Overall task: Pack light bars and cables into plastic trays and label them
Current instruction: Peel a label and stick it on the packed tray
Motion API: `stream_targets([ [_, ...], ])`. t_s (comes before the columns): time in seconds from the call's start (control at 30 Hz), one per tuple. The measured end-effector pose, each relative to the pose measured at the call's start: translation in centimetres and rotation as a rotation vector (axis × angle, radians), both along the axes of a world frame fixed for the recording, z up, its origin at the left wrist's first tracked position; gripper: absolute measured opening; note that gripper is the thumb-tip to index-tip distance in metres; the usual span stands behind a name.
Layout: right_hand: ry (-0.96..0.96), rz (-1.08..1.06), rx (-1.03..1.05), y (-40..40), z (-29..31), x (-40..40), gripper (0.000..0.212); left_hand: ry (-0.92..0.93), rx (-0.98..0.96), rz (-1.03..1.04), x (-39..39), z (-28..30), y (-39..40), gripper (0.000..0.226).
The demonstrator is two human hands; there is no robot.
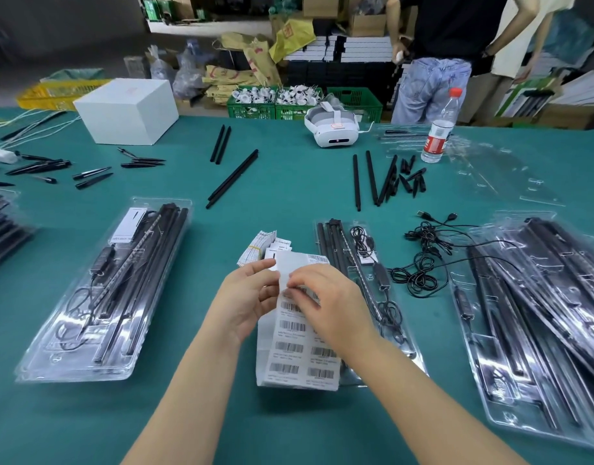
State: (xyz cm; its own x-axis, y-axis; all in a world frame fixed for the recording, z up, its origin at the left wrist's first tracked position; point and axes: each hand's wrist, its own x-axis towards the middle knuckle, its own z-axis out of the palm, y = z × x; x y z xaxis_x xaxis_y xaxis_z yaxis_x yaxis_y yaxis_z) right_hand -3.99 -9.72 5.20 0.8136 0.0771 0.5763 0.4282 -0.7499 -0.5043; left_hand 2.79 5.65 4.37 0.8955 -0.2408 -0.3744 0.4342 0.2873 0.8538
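1. Both hands met over a barcode label sheet [297, 333] at the near middle of the green counter [289, 182].
2. Left hand [248, 297] gripped the sheet's upper left edge, fingers curled round it.
3. Right hand [326, 300] pinched at one label near the top, apparently peeling.
4. Long axis of the sheet ran away from the viewer.
5. An unlabelled packed tray [366, 297] lay just right, nearer the right hand; a labelled tray [111, 290] sat left.
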Motion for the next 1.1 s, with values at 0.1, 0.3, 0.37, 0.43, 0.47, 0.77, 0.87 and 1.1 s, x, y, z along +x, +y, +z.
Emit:
stream_targets([
  [0.1,-0.011,0.029,-0.005,0.0,0.5,-0.4,0.006,-0.007,0.118,0.048,0.7,-0.3,0.7,0.030],
  [0.3,-0.012,0.052,0.335,0.4,2.7,-1.4,0.011,-0.053,0.291,0.136,2.6,-0.6,1.8,0.029],
  [0.37,0.108,0.063,0.530,0.1,3.5,-1.4,0.013,-0.159,0.536,0.174,3.0,-0.4,2.3,0.031],
  [0.43,0.229,0.058,0.653,-0.6,4.0,-1.2,0.021,-0.358,0.937,0.202,2.9,-0.1,2.6,0.029],
  [0.47,0.275,0.052,0.683,-1.1,4.0,-1.0,0.023,-0.480,1.073,0.228,2.7,0.1,2.4,0.027],
  [0.77,0.426,-0.008,0.353,-4.9,2.8,-1.8,0.045,-0.756,0.636,-0.353,-1.7,4.1,-3.6,0.028],
  [0.87,0.420,0.005,0.324,-6.0,2.4,-2.6,0.047,-0.763,0.660,-0.346,-2.1,3.4,-5.3,0.032],
  [1.1,0.490,-0.047,0.626,-9.5,1.6,-3.3,0.056,-0.695,0.586,-0.345,-3.2,2.2,-7.2,0.015],
])
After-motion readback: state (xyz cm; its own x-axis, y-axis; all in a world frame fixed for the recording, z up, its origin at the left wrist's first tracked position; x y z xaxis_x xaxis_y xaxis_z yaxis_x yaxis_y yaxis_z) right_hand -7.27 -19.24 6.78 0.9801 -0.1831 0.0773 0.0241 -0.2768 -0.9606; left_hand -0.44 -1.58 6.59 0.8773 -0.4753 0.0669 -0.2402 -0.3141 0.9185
